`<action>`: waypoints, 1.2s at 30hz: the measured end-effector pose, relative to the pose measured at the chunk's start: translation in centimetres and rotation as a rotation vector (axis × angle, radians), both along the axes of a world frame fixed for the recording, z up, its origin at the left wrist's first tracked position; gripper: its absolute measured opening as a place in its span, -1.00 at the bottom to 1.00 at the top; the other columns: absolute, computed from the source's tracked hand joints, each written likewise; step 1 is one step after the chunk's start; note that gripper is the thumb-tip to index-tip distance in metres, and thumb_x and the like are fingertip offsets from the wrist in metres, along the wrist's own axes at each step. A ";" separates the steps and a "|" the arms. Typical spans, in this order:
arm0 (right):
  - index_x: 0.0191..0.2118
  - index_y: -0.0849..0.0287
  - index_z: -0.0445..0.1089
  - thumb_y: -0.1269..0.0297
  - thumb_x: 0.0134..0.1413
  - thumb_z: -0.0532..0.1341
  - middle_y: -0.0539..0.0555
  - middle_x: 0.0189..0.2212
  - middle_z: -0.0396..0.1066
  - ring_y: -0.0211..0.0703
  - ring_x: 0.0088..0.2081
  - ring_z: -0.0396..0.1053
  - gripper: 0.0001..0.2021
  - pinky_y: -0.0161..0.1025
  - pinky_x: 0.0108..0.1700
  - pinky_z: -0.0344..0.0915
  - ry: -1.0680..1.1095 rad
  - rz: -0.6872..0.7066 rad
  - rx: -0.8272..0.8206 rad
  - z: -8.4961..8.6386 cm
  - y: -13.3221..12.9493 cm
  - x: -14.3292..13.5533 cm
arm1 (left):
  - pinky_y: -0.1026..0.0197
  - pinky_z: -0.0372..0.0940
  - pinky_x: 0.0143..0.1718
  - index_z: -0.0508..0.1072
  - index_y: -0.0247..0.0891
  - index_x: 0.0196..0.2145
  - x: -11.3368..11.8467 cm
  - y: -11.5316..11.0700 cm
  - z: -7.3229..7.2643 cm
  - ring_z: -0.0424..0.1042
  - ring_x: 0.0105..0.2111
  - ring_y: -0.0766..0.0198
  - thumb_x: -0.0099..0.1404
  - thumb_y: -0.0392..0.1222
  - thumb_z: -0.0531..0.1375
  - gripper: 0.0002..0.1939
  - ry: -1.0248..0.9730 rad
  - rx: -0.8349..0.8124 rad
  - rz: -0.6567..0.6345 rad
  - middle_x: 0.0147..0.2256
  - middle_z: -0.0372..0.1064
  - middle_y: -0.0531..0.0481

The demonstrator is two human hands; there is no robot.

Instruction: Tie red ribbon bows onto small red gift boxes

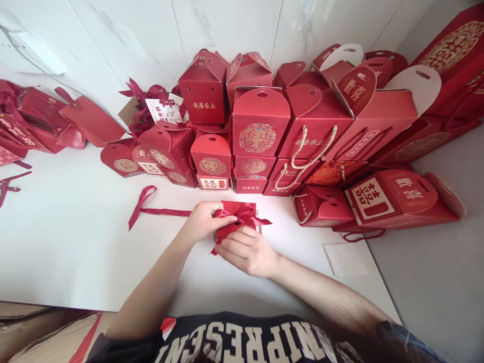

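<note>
A small red gift box [239, 206] stands on the white table in front of me. A dark red satin ribbon bow [247, 216] lies across its top, one loop pointing right. My left hand [207, 218] is closed on the bow from the left, thumb stretched over its middle. Curled over the near side of the box, my right hand [247, 250] has its fingers closed near a ribbon end that hangs at the lower left. Whatever its fingertips pinch is hidden. Gold cord shows at the box's side. A long ribbon tail [166, 212] runs left from my left hand.
Stacked red gift boxes [260, 121] line the wall behind. Lower boxes [321, 205] stand at the right, near a thin clear packet [345, 259]. Red bags [41, 121] lie at the far left. Cardboard [49, 338] sits below the table's front edge.
</note>
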State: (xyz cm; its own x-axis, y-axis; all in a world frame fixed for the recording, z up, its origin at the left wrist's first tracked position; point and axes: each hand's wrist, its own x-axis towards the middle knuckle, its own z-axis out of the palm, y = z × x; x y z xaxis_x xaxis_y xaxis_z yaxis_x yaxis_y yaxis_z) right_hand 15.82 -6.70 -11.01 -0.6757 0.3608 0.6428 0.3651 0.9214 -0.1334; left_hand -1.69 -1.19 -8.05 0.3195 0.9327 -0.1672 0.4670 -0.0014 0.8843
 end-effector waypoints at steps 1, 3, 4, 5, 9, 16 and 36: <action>-0.18 0.13 0.46 0.41 0.30 0.13 0.06 -0.30 0.55 -0.13 -0.23 0.43 -0.84 -0.14 -0.14 0.26 0.014 0.017 -0.008 0.3 0.0 0.0 | 0.32 0.06 -0.56 0.22 -0.29 -0.60 0.0 0.0 0.1 0.11 -0.58 0.41 0.11 0.09 0.33 -0.53 -0.011 -0.009 -0.003 -0.62 0.10 0.13; -0.12 0.14 0.44 0.28 0.28 0.17 0.07 -0.28 0.54 -0.12 -0.22 0.42 -0.86 -0.12 -0.13 0.27 0.075 0.050 -0.075 1.4 0.3 0.6 | 0.33 0.07 -0.57 0.30 -0.29 -0.56 -0.2 0.1 0.2 0.14 -0.59 0.40 0.11 0.07 0.33 -0.59 -0.058 -0.058 -0.023 -0.62 0.14 0.13; -0.08 0.14 0.42 0.18 0.27 0.19 0.08 -0.24 0.53 -0.10 -0.19 0.42 -0.79 -0.10 -0.11 0.27 0.124 0.047 -0.147 2.1 0.7 1.1 | 0.33 0.07 -0.58 0.33 -0.29 -0.53 -0.3 0.1 0.3 0.15 -0.60 0.40 0.11 0.05 0.34 -0.62 -0.089 -0.099 -0.046 -0.62 0.16 0.13; -0.02 0.14 0.40 0.16 0.27 0.18 0.10 -0.19 0.51 -0.09 -0.13 0.41 -0.75 -0.09 -0.07 0.27 0.169 0.031 -0.274 2.9 1.3 1.7 | 0.33 0.09 -0.59 0.36 -0.29 -0.49 -0.4 0.1 0.3 0.17 -0.61 0.40 0.10 0.03 0.35 -0.65 -0.119 -0.148 -0.075 -0.62 0.18 0.14; -0.18 0.12 0.45 0.10 0.37 0.01 0.16 -0.07 0.41 -0.04 0.07 0.30 -0.68 -0.02 0.16 0.17 0.354 -0.241 -0.731 4.2 5.1 4.6 | 0.31 0.20 -0.54 0.42 -0.30 -0.36 -0.9 0.0 0.7 0.28 -0.58 0.37 0.05 -0.05 0.40 -0.67 -0.169 -0.300 -0.173 -0.55 0.32 0.09; -0.39 0.15 0.49 -0.07 0.25 0.12 0.11 0.12 0.34 0.00 0.22 0.23 -0.58 -0.03 0.25 0.10 0.236 0.099 -1.284 2.7 8.0 6.3 | 0.28 0.25 -0.51 0.46 -0.31 -0.30 -0.9 -0.2 1.1 0.32 -0.54 0.35 0.07 -0.06 0.39 -0.68 -0.170 -0.280 -0.180 -0.51 0.37 0.05; -0.56 0.20 0.38 0.07 0.16 0.27 0.15 0.11 0.34 0.01 0.25 0.18 -0.63 -0.02 0.25 0.04 0.384 0.178 -1.419 1.3 7.5 7.0 | 0.35 0.21 -0.55 0.49 -0.31 -0.32 -0.8 -0.2 1.2 0.29 -0.58 0.40 0.06 -0.09 0.40 -0.70 -0.113 -0.314 -0.099 -0.57 0.36 0.08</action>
